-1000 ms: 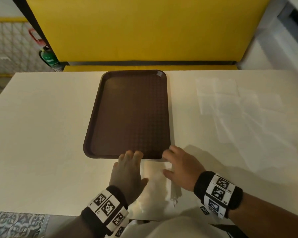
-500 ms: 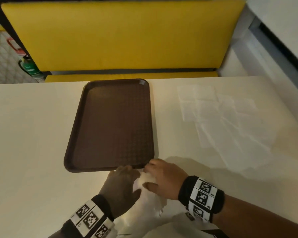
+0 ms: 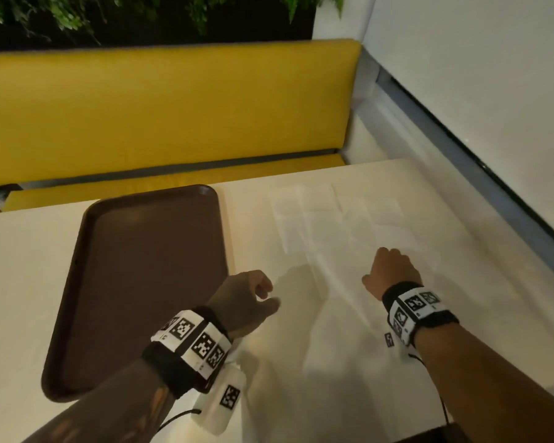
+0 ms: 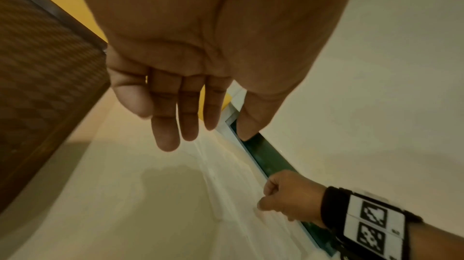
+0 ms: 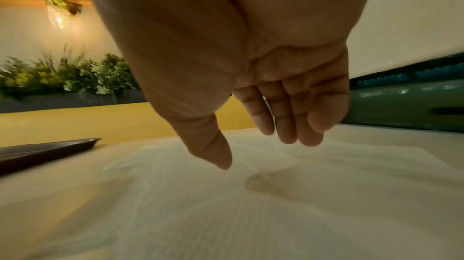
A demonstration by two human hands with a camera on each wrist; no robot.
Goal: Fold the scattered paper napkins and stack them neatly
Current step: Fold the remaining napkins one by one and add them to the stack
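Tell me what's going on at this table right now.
A person is working through loose paper napkins spread over the right side of a cream table. Both hands are empty at this moment: the right hand hovers just above the napkins with relaxed fingers, and the left hand hangs open beside a brown tray. The tray holds nothing, and no folded stack is in view.

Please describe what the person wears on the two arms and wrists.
Each wrist has a black band carrying white tiles with black square codes. A white box with one code hangs under the left wrist, with a thin black cable. No sleeves visible.
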